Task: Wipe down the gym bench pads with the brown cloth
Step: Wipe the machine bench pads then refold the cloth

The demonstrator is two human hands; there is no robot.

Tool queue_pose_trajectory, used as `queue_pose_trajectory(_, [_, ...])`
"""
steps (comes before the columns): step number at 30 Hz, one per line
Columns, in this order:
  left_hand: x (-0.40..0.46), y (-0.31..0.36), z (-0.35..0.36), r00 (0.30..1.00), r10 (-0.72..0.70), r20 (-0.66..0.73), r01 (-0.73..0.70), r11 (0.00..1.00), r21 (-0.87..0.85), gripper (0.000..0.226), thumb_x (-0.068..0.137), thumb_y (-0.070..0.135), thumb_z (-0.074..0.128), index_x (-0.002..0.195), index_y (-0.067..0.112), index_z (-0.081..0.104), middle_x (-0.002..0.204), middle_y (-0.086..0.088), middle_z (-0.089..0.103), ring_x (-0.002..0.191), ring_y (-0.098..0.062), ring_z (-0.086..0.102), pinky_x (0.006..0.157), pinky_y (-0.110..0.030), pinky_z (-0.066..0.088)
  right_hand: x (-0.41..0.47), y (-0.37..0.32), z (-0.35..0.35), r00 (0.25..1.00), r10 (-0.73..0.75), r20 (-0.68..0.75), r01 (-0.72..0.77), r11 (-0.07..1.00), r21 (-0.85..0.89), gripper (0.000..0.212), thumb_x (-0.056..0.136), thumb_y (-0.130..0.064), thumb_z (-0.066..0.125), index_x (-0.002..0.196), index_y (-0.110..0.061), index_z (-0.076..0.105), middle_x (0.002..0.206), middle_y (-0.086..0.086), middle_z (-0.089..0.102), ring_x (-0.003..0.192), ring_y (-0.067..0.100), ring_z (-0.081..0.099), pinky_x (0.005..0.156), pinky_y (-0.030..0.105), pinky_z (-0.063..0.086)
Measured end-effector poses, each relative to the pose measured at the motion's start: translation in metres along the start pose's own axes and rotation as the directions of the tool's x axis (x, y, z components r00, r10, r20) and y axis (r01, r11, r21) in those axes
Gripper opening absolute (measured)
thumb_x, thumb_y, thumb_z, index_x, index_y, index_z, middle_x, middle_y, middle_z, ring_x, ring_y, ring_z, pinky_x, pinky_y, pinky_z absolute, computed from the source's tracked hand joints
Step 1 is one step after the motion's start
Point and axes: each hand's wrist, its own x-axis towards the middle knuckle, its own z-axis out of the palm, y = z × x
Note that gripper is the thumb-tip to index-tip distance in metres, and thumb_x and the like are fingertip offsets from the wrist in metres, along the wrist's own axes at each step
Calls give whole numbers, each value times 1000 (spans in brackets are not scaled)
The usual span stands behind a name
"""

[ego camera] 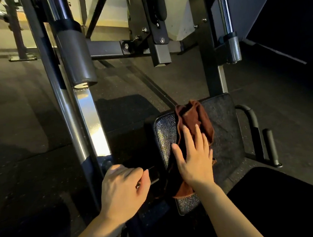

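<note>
Pressing flat on the brown cloth (pixel 193 121), the right hand (pixel 193 160) lay with its fingers (pixel 199 139) straight and spread, the thumb out to the left and touching the black pad (pixel 225 132) beside the cloth's edge. The cloth was bunched and crumpled, spread lengthwise over the left part of the pad; its far end rose in folds past the fingertips toward the pad's far edge, and its near end trailed out under the wrist toward the pad's near corner. The pad's textured surface glinted along its left border, and the part right of the cloth lay bare.

The left hand (pixel 123 191) sat just left of the pad, low beside the machine's frame (pixel 89 123), its fingers curled downward and the thumb pointing toward the pad. Whether it gripped a part of the frame or only rested there could not be told, since what lay under the fingers was in shadow.

A curved black handle (pixel 251 115) stood just right of the pad, with a second short black grip (pixel 271 145) beyond it. Dark flooring (pixel 21 109) lay around the machine.
</note>
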Motion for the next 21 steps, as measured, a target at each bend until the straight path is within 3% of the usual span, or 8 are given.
queue_pose_trajectory(2, [1,1,0,1000,-4,10,4,1000,5,44,93,25,50,50,17,48,43,7,41,39,-15,41,68,-28,36,-6,10,8,998,5,57,-11,995,104,74,89,-71,14,155,-41,6,166,1,9,153,22,-3,120,61,8])
queue_pose_trajectory(4, [1,2,-1,1000,1,25,-1,1000,6,44,93,25,50,50,17,49,43,7,42,39,-16,42,69,-27,35,-9,3,9,995,-85,51,78,989,130,69,95,-64,16,157,-36,8,164,0,15,153,21,-4,119,62,9])
queue_pose_trajectory(8, [1,-1,-3,999,9,49,-9,1000,0,43,93,26,51,50,17,52,44,7,44,40,-15,45,70,-25,33,-2,-18,1,938,-333,99,330,943,50,55,103,-48,17,155,-44,0,146,-3,37,146,37,22,113,65,24])
queue_pose_trajectory(12, [2,1,-4,999,5,46,-5,1000,-10,43,92,23,51,50,17,49,45,6,43,42,-16,44,72,-24,34,22,-24,-9,876,-482,18,482,876,-26,67,96,-10,46,157,-24,24,124,3,50,123,37,48,100,58,43])
queue_pose_trajectory(14, [2,3,-4,999,-38,11,38,999,-10,43,93,22,50,50,16,48,46,6,42,42,-16,42,73,-24,34,33,-33,-17,853,-520,-38,516,853,-81,68,85,2,55,150,-13,40,118,9,55,106,35,53,84,51,51])
queue_pose_trajectory(16, [4,5,-7,997,-75,23,75,996,-38,44,94,23,49,51,16,47,46,6,42,42,-16,41,73,-22,33,40,-45,-23,793,-609,-37,603,792,-96,65,84,0,58,146,-10,45,117,10,57,98,32,54,76,48,51])
queue_pose_trajectory(18, [4,7,-6,995,-96,30,97,994,-40,43,94,25,49,52,17,47,46,7,40,42,-15,41,72,-21,36,47,-53,-25,719,-695,6,688,711,-143,58,88,-16,60,145,-16,47,124,4,60,111,30,53,88,49,47])
queue_pose_trajectory(21, [13,12,-2,965,-251,77,247,967,54,41,94,35,46,55,21,49,45,10,40,43,-14,44,60,-26,42,59,-58,-19,732,-666,147,682,718,-141,45,98,-46,41,132,-27,61,130,-6,63,134,22,46,109,65,23])
